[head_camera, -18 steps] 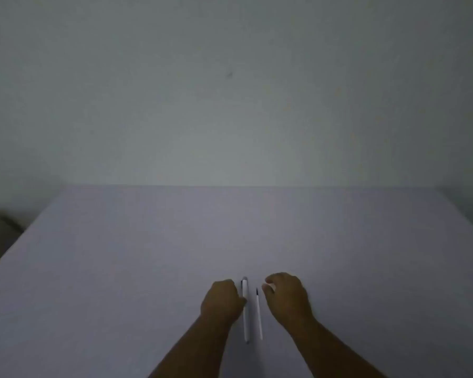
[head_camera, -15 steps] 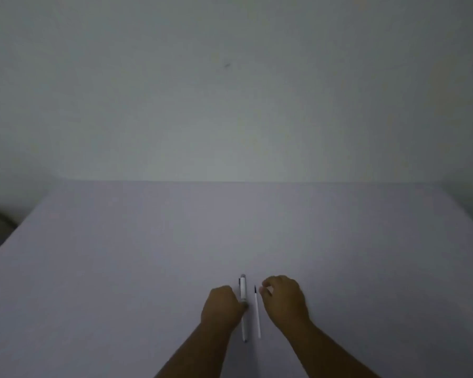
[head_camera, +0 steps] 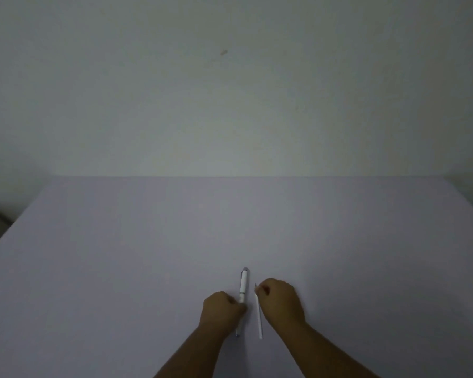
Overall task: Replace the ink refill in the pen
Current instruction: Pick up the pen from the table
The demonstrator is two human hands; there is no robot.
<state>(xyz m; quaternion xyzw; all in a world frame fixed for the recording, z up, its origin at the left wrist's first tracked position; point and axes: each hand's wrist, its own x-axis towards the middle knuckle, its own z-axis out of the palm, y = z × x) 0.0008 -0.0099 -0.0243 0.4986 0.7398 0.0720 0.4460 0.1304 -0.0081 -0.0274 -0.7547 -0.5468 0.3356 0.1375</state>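
A white pen point(head_camera: 244, 286) lies on the pale table point(head_camera: 148, 255), pointing away from me. My left hand point(head_camera: 219, 312) is curled against the pen's middle, with its fingers closed on the barrel. Just to the right, a thin white ink refill point(head_camera: 259, 316) lies almost parallel to the pen. My right hand point(head_camera: 281, 301) has its fingertips pinched at the refill's far tip. The pen's near end pokes out below my left hand.
The table meets a plain wall point(head_camera: 230, 105) at its far edge. Its left edge point(head_camera: 8, 233) and right edge point(head_camera: 467, 203) drop off to darker floor.
The pen's near end has swung slightly left under my left hand. My right fingertips have closed in on the refill's far tip. The view has shifted a little.
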